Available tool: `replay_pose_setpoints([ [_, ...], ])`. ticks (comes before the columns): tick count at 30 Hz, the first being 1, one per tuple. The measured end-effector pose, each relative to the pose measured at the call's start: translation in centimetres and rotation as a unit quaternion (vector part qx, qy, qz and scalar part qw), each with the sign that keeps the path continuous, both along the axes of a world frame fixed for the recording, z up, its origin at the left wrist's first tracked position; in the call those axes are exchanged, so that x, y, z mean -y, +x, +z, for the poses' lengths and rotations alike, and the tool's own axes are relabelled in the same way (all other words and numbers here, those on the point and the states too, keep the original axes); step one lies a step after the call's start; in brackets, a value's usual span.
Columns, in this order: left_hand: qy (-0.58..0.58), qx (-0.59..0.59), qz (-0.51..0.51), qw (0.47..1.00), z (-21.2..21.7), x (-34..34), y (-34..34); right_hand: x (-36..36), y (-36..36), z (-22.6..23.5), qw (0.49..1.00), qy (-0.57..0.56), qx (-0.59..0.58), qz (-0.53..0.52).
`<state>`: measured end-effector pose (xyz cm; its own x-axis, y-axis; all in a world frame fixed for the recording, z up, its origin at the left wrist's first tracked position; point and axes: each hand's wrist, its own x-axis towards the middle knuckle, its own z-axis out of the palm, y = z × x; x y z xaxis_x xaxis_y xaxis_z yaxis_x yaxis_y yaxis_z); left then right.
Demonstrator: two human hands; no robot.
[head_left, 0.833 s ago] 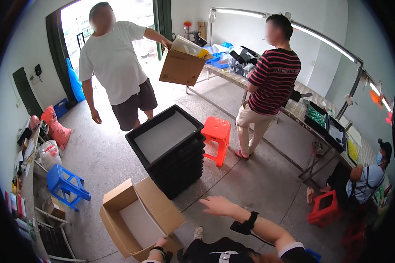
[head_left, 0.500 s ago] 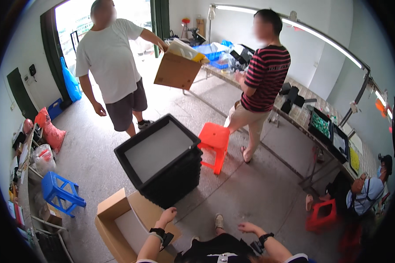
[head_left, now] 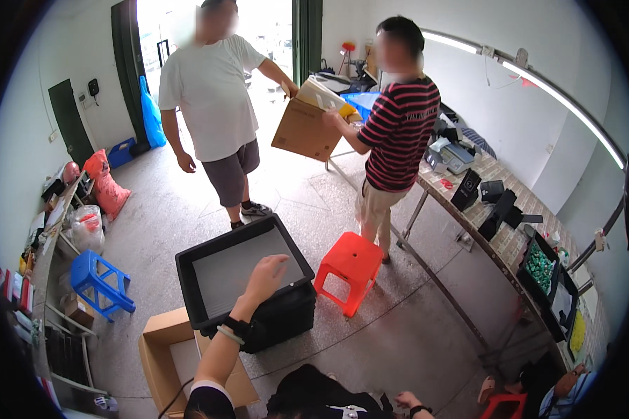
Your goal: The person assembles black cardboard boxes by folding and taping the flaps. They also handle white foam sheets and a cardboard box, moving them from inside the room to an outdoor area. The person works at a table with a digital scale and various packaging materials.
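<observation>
My left hand [head_left: 265, 277] reaches out over the top of a stack of black plastic trays [head_left: 302, 283]. Its fingers are loosely bent and apart, holding nothing visible. Whether it touches the top tray cannot be made out. A flat grey surface lines that tray's inside. Low at the bottom edge, my right hand [head_left: 407, 400] hangs near my body with loose fingers and nothing seen in it. Below the stack's left side stands an open cardboard box [head_left: 162, 325], partly covered by my left forearm.
Right of the trays stands a red stool [head_left: 349, 262]; a blue stool [head_left: 98, 279] is at left. Two people ahead hold a cardboard carton [head_left: 304, 129] between them. A long worktable [head_left: 500, 244] with black parts and trays runs along the right. Red sacks [head_left: 107, 188] lean at left.
My left hand has moved forward and up over the tray stack. My right hand has dropped lower. The person in stripes has taken hold of the carton. The view has shifted.
</observation>
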<state>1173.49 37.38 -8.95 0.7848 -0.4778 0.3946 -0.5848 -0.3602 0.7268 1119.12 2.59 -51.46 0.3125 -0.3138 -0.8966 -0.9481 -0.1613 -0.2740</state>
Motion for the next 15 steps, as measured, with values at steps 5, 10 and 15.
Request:
replay_pose_setpoints([
  [5, 0.155, -0.041, -0.042, 0.986, -9.2, 2.2, 1.7, 1.4, 15.4, 11.1, 0.984, -0.089, 0.145, -0.049],
  [10, 0.136, 0.059, 0.163, 0.975, -15.2, 5.6, 2.6, 3.7, 22.3, 11.6, 0.972, -0.1, 0.211, -0.019],
  [15, 0.155, 0.075, 0.236, 0.956, -16.5, 5.4, 2.0, 5.5, 25.4, 11.0, 0.982, -0.067, 0.171, -0.038],
])
